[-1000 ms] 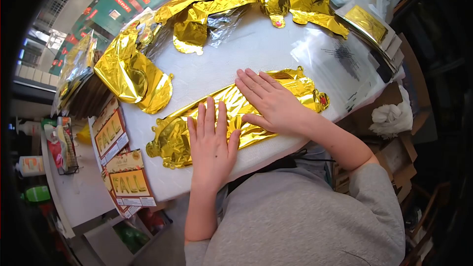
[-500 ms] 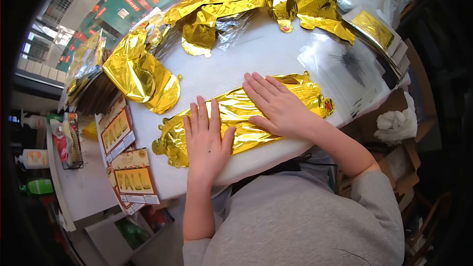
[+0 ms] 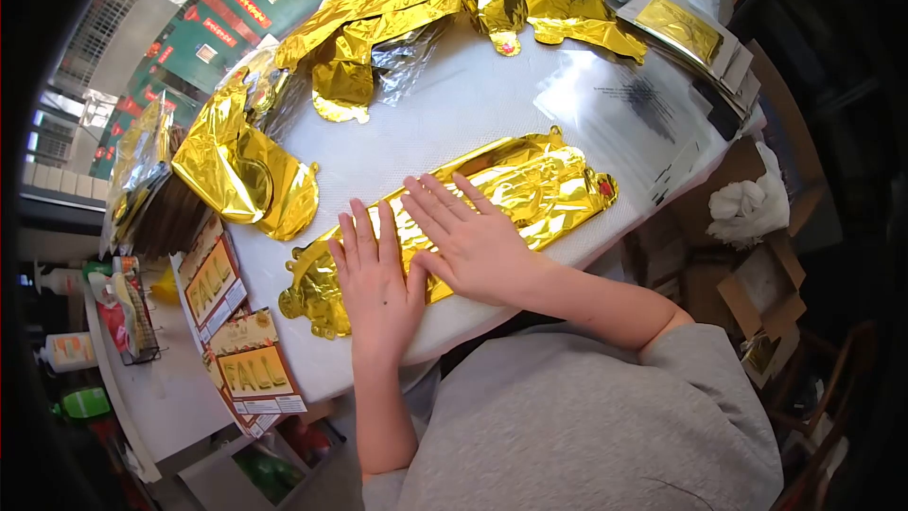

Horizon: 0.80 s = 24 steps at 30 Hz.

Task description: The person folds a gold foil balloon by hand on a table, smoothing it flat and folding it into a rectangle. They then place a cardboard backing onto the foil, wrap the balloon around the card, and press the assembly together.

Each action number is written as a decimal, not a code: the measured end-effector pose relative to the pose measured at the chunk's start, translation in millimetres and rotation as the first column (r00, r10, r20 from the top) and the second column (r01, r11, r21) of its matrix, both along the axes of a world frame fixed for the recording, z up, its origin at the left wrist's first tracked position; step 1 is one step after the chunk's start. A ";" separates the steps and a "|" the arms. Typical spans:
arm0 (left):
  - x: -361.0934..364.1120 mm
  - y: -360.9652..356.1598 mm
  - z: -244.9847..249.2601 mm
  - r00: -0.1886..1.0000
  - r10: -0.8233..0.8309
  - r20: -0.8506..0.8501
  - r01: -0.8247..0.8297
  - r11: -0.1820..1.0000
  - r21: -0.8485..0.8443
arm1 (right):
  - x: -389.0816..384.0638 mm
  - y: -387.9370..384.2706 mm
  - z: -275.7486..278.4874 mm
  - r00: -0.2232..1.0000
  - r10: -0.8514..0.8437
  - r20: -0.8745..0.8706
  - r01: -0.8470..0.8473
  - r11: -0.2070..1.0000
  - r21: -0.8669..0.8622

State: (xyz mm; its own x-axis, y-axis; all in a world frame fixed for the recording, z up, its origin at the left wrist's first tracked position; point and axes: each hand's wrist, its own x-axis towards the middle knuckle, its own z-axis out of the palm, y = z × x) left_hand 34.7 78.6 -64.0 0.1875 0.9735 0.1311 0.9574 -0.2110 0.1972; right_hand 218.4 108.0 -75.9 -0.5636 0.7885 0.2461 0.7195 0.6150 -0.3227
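A stack of gold foil balloons (image 3: 539, 194) lies flat and slantwise on the white padded table (image 3: 435, 118). Near its left end my left hand (image 3: 380, 279) rests palm down, fingers stretched out. My right hand (image 3: 473, 241) also lies flat on the foil, just to the right, its thumb touching or nearly touching the left thumb. Neither hand grips anything. Parts of the foil are hidden under both palms. A small red mark (image 3: 606, 187) shows at the foil's right end.
More gold foil balloons (image 3: 378, 24) drape along the table's far side, with another foil piece (image 3: 251, 170) at left. Cards printed FALL (image 3: 255, 371) lie by the left edge. Clear plastic bags (image 3: 624, 123) lie at right, beside a cardboard box (image 3: 761, 293).
My right hand has slid left along the foil toward my left hand, which stays flat. The whole view has shifted slightly.
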 end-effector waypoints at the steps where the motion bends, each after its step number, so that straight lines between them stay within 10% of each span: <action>1: 0.3 -0.3 -0.4 1.000 0.002 0.003 -0.002 1.000 -0.002 | 9.4 0.7 -1.7 0.999 -0.038 0.023 0.037 0.999 0.035; 9: 3.4 -7.0 -3.1 1.000 0.017 0.007 -0.017 1.000 0.023 | 62.8 0.1 7.7 0.978 -0.163 0.131 0.159 0.986 0.040; 17: 1.1 -26.9 6.2 0.990 0.137 -0.025 -0.138 0.988 -0.072 | 59.7 15.1 22.1 0.989 0.083 -0.120 -0.076 0.995 0.064; 24: 6.2 -31.5 10.6 0.983 0.186 -0.010 -0.186 0.977 -0.107 | 115.8 -13.9 40.0 0.918 -0.341 -0.204 0.363 0.928 0.080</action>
